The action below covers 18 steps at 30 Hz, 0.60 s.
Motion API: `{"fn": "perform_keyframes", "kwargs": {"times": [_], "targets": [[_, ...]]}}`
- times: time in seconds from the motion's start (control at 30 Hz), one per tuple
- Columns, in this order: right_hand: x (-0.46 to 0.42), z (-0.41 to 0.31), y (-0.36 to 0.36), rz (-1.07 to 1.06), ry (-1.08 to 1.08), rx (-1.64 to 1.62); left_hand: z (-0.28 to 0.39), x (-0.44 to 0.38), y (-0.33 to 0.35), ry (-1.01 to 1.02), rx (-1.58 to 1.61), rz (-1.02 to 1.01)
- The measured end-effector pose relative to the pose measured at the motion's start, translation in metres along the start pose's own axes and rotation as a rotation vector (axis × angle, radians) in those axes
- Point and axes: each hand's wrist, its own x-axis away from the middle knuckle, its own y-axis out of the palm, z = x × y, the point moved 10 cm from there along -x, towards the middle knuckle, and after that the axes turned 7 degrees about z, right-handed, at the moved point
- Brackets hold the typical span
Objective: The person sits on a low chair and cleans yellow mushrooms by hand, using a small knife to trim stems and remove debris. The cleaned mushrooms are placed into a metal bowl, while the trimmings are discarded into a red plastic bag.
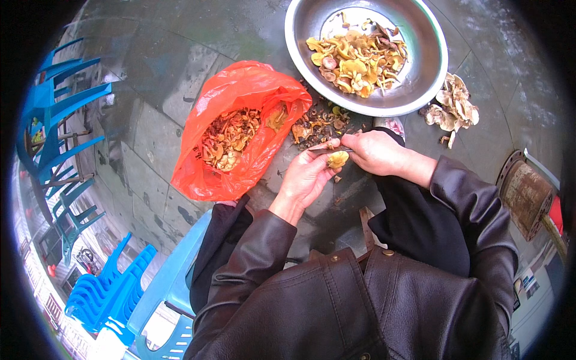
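Note:
Between the fingers of my left hand (pixel 301 175) is a small yellow mushroom (pixel 338 159), its cap turned to the right. My right hand (pixel 378 152) grips a small knife (pixel 330 150), whose blade lies across the mushroom's stem end by my left fingers. Left of my hands, an open red plastic bag (pixel 193 166) holds many small yellow-brown mushrooms (pixel 229 139). Beyond them stands a wide metal basin (pixel 423 76) with yellow mushrooms (pixel 355 67) piled inside. Dark trimmings and mushroom scraps (pixel 319 123) lie on the ground between bag and basin.
Pale, larger mushrooms (pixel 454 105) lie in a heap right of the basin. Blue plastic chairs (pixel 58 103) stand at the left, with a stack of blue chairs (pixel 108 288) lower down. A rusty metal cylinder (pixel 524 193) is at the right on the paved ground (pixel 153 135).

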Motion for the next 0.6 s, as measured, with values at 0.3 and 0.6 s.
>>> {"fn": "perform_keyframes", "kwargs": {"times": [0.3, 0.6], "targets": [[0.013, 0.069, 0.04, -0.205, 0.226, 0.148, 0.012, -0.018, -0.071, 0.058, 0.171, 0.486], [0.009, 0.057, 0.036, -0.138, 0.193, 0.047, 0.058, -0.057, 0.041, 0.295, -0.289, 0.117]]}}
